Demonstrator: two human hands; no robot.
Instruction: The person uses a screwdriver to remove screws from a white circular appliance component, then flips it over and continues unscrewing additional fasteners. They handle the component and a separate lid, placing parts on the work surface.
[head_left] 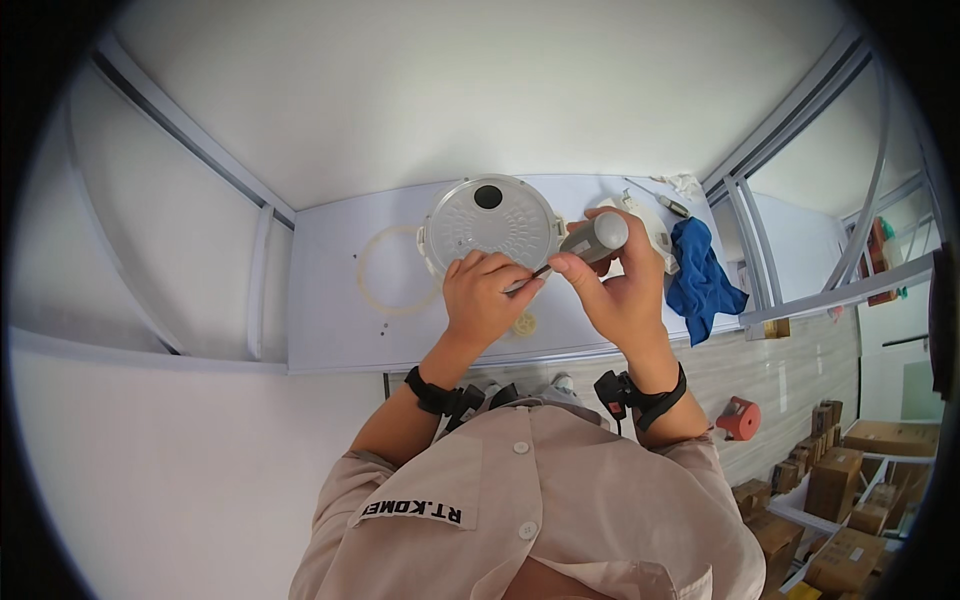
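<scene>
A round silver metal lid-like disc (490, 245), dimpled inside and with a dark oval near its far rim, rests on the white table (330, 240). My right hand (625, 295) grips a screwdriver (590, 238) by its thick grey handle. The thin shaft slants down to the left toward my other hand. At the disc's near edge, my left hand (490, 295) has its fingers bent and bunched, thumb and forefinger by the shaft's end. Whatever is between those fingertips is hidden. A yellowish round piece (524, 323) lies just beyond the left thumb, toward me.
Left of the disc lies a pale yellow ring (370, 275), with small dark screws (385, 328) near it. To the right are a white round part (650, 225), a second screwdriver (673, 206), a blue cloth (700, 275) and white tissue (685, 184). A red stool (740, 418) and cardboard boxes (835, 480) stand on the floor.
</scene>
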